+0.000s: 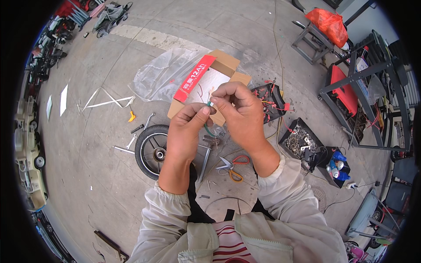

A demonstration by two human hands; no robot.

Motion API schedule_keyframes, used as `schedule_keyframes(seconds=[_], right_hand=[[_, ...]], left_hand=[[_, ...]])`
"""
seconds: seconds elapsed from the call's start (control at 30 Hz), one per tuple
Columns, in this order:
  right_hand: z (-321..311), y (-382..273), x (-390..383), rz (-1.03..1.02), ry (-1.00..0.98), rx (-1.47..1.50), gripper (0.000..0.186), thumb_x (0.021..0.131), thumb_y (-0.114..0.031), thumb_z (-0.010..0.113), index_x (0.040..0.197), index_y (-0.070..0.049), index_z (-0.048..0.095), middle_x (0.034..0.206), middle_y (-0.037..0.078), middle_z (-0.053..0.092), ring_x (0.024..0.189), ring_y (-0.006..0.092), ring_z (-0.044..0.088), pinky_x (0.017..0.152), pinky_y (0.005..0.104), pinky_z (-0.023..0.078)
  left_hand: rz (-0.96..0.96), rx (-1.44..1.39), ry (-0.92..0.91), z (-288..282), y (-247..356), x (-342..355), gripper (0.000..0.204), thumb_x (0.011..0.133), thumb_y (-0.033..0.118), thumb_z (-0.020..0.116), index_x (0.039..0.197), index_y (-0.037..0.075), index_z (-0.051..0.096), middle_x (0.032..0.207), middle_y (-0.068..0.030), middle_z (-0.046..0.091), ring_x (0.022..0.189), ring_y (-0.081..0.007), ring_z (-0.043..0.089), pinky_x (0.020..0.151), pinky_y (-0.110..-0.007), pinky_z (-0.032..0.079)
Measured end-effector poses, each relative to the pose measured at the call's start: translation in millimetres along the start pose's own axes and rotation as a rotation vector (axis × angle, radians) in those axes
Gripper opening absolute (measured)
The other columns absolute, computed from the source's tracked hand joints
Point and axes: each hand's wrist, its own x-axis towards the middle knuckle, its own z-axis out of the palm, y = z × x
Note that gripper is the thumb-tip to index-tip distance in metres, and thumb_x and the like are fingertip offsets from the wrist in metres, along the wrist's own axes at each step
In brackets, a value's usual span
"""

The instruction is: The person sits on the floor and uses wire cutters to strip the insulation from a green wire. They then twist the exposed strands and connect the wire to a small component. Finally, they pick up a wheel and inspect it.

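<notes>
My left hand (186, 131) pinches a thin green cable (207, 127) between thumb and forefinger. My right hand (239, 116) is closed on the cable's upper end, where fine pale wires (212, 91) stick up. Both hands are close together over an open cardboard box (228, 61) with a red band (190, 81) and white lining. Below them a small wheel with a black tyre (142, 159) lies on the floor beside a metal tool. Scissors with red and yellow handles (236, 175) lie open between my forearms.
A black case with red-tipped leads (274, 103), a tray of small metal parts (298, 140) and a box with blue cans (337, 166) are to the right, near a metal rack (364, 87). Wrenches (130, 141) and a plastic sheet (153, 70) lie left. Parked vehicles line the left edge.
</notes>
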Motion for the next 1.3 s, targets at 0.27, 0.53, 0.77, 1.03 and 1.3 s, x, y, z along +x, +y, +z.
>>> schedule_keyframes(seconds=[0.27,0.53,0.77,1.03,1.3], right_hand=[[6,6,-4,-0.215,0.043,-0.299,0.01,0.083,0.003,0.06,0.088,-0.002,0.054,0.093,0.013,0.062,0.084,0.0304,0.06,0.072,0.038,0.049],[7,18,-4,-0.326,0.047,-0.486,0.017,0.073,0.005,0.056,0.089,-0.001,0.053,0.091,0.016,0.059,0.087,0.0371,0.055,0.078,0.0463,0.044],[1,32,6,-0.356,0.162,-0.55,0.01,0.077,0.003,0.056,0.086,-0.002,0.055,0.086,0.015,0.058,0.084,0.0373,0.055,0.075,0.0453,0.043],[-86,33,49,-0.277,0.616,-0.563,0.004,0.083,0.002,0.062,0.083,0.0,0.059,0.079,0.01,0.064,0.071,0.0221,0.061,0.064,0.032,0.048],[-45,9,29,0.328,-0.295,0.393,0.009,0.082,-0.002,0.07,0.09,-0.003,0.065,0.084,0.001,0.065,0.074,0.0071,0.057,0.065,0.0229,0.046]], left_hand=[[-0.109,-0.06,-0.007,7,-2,-3,0.018,0.094,0.019,0.061,0.089,0.002,0.065,0.079,-0.003,0.064,0.064,-0.0073,0.05,0.058,-0.022,0.036],[-0.103,-0.017,-0.01,4,-13,1,0.019,0.094,0.019,0.06,0.087,0.002,0.063,0.073,-0.0006,0.061,0.06,-0.0068,0.049,0.057,-0.021,0.038],[-0.152,0.001,-0.043,9,-13,-7,0.02,0.094,0.02,0.061,0.085,0.002,0.063,0.076,-0.0028,0.063,0.064,-0.0092,0.05,0.059,-0.024,0.039],[-0.196,-0.058,-0.124,-4,1,-17,0.019,0.094,0.019,0.06,0.09,0.001,0.064,0.084,-0.006,0.065,0.067,-0.0121,0.055,0.062,-0.025,0.042],[-0.169,-0.42,-0.129,-21,2,-2,0.02,0.094,0.019,0.062,0.099,0.0,0.063,0.098,-0.011,0.068,0.078,-0.0158,0.064,0.073,-0.028,0.054]])
